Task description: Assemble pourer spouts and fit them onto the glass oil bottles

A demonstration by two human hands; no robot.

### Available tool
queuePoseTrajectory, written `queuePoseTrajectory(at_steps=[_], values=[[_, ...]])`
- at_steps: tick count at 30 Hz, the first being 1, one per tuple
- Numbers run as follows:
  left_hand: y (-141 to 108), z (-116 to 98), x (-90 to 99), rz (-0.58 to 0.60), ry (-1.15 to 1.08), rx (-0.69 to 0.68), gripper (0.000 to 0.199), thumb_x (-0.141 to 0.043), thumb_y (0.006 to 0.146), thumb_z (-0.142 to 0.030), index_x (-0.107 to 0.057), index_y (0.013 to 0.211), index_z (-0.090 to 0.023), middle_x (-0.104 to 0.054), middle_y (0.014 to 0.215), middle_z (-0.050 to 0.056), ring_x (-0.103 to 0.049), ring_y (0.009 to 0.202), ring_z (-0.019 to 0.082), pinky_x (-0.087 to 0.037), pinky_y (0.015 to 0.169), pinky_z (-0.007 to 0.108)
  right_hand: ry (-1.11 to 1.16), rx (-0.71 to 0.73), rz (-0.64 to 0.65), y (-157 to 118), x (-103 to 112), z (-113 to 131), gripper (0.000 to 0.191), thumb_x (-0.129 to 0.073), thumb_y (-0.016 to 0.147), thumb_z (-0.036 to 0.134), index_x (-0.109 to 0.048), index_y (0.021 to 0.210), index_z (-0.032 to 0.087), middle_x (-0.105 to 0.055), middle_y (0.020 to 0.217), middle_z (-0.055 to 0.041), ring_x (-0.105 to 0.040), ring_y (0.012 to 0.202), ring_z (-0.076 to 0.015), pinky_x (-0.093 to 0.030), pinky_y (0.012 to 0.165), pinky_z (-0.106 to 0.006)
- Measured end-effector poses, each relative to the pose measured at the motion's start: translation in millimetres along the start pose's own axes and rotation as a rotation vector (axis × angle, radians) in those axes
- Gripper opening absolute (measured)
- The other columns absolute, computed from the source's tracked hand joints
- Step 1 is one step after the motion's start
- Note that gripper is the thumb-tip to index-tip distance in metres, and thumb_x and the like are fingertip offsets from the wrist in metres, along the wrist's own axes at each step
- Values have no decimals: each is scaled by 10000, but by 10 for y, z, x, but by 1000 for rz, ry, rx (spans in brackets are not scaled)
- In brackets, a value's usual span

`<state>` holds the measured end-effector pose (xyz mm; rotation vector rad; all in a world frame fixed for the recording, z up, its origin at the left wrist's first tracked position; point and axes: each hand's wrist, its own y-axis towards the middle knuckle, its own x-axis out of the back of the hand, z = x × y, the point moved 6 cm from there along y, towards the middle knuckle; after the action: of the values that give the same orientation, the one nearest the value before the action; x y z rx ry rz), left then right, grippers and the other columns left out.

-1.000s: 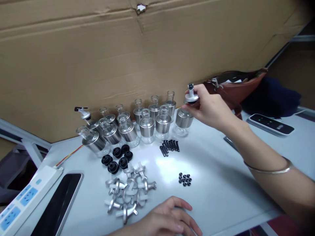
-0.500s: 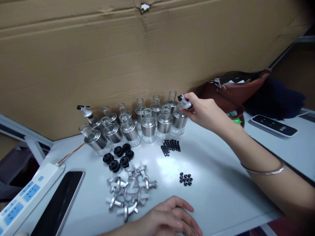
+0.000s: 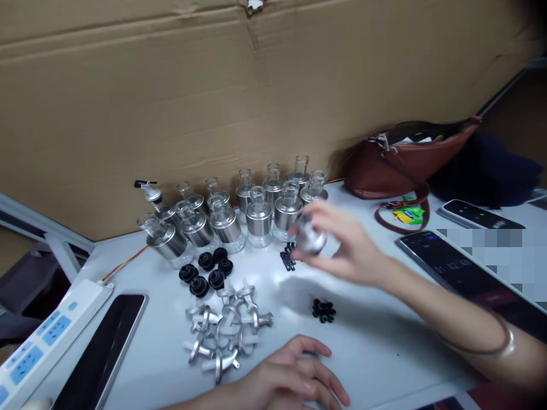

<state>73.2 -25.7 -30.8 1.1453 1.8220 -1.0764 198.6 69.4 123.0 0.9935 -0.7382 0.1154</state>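
Our right hand (image 3: 342,239), in the head view, grips a silvery spout (image 3: 311,234) between thumb and fingers, well off the table (image 3: 380,367). Motion blurs the spout, so we cannot make out its finer parts. It hangs in front of the bottles (image 3: 258,222), near their right end, and the hand partly hides a group of black strips (image 3: 286,260). On that wrist we wear a bracelet (image 3: 510,341).

Our left hand (image 3: 299,378) is low at the table's near side, fingers loosely bent and spread, with nothing visible in its grasp. Left of it we see a heap of loose spouts (image 3: 222,327), with black stoppers (image 3: 199,286) just behind them. Small black rings (image 3: 323,311) sit in a cluster between our two hands.

Bottles stand in two rough rows before the cardboard (image 3: 171,102); one at the back left bears a fitted spout (image 3: 151,192). Farther left lie a phone (image 3: 100,353) and a power strip (image 3: 51,336); to the right, a brown bag (image 3: 393,171) and a second phone (image 3: 461,273).
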Motion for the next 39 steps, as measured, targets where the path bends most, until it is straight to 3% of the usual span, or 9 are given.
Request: queuePoseTrajectory(at_steps=[3, 8, 11, 16, 19, 23, 29, 34, 39], values=[[-12, -17, -19, -11, -24, -25, 407, -723, 627, -210, -594, 1006, -139, -670, 900, 70, -661, 779, 187, -388, 680, 286, 181, -1, 358, -271, -476, 263, 157, -573, 859, 263, -637, 941, 146, -584, 939, -80, -556, 727, -139, -480, 628, -251], [-23, -90, 44, -136, -29, -275, 332, -765, 654, -319, -637, 878, -110, -637, 786, 46, -626, 680, 148, -441, 665, 284, 160, 67, 535, -568, -786, 433, 382, -425, 954, 425, -646, 830, 140, -589, 785, -52, -486, 638, -144, -414, 573, -264], [-21, -93, 75, -191, 58, -391, 338, -771, 717, -378, -615, 935, -171, -617, 749, 3, -599, 619, 114, -425, 605, 241, 103, 89, 529, -605, -813, 426, 543, -282, 994, 498, -635, 798, 134, -553, 710, -38, -445, 593, -139, -350, 530, -266], [-38, -25, 109, -152, -16, -385, 214, -710, 729, -335, -618, 765, -146, -544, 659, -7, -520, 558, 95, -362, 503, 207, 94, 159, 488, -596, -763, 448, 594, -249, 993, 529, -616, 743, 135, -530, 641, -22, -425, 549, -137, -305, 495, -285], [-54, 11, 104, -52, -148, -283, 151, -618, 634, -264, -607, 734, -151, -527, 578, -14, -445, 485, 85, -278, 462, 210, 78, 168, 459, -571, -707, 444, 568, -229, 1004, 489, -608, 761, 145, -534, 627, -24, -435, 552, -150, -299, 496, -301], [-76, 26, 37, 70, -78, -82, 215, -574, 578, -336, -493, 487, -158, -399, 400, -15, -307, 368, 80, -176, 435, 270, 39, 193, 414, -555, -676, 465, 485, -257, 1015, 438, -586, 1072, 86, -641, 757, -53, -530, 633, -163, -360, 531, -305], [-162, 149, 145, 28, 68, 86, 371, -770, 524, -452, -554, 516, -150, -331, 362, -72, -146, 326, 49, -60, 447, 283, 94, 310, 330, -578, -688, 618, 381, -337, 1008, 338, -526, 1180, 56, -719, 925, -90, -598, 687, -163, -422, 563, -299], [-153, 155, 213, -92, 106, 19, 647, -695, 499, -778, -559, 565, -148, -415, 444, -48, -277, 396, 62, -132, 465, 257, 91, 271, 269, -568, -663, 600, 401, -330, 1007, 370, -570, 1064, 53, -684, 750, -63, -565, 613, -157, -407, 537, -291], [-118, 160, 252, -172, 168, 23, 534, -844, 514, -569, -523, 642, -163, -454, 532, -53, -414, 524, 77, -272, 569, 242, -3, 263, 275, -564, -646, 535, 522, -237, 1031, 380, -627, 876, 68, -581, 605, -38, -480, 540, -158, -342, 498, -296]])
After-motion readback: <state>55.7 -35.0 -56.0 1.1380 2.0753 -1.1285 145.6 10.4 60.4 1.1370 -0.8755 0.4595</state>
